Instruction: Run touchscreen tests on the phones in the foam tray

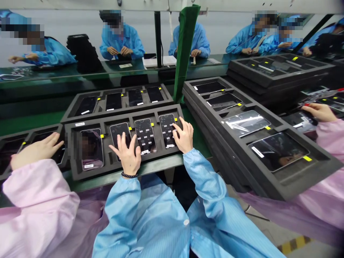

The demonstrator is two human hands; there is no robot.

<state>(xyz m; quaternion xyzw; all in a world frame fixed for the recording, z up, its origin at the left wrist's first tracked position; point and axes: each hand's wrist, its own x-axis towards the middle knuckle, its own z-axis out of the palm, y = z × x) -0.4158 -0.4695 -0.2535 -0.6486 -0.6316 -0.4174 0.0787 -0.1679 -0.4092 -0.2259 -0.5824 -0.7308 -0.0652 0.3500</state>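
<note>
A black foam tray [107, 168] lies in front of me with several phone screens in its slots. My left hand [128, 153] rests open, fingers spread, on the tray between the second screen [119, 133] and the third screen [144, 135]. My right hand [184, 135] lies with fingers apart on the right end of the tray, touching the fourth screen [167, 129]. The leftmost screen [91, 148] is untouched. Both my sleeves are blue.
A second tray of screens [70, 113] sits behind mine. A stack of trays [268, 186] with large screens stands at my right. Pink-sleeved co-workers' hands [36, 150] [321, 111] work on either side. People in blue sit across the green conveyor [32, 122]. A green post [185, 50] rises ahead.
</note>
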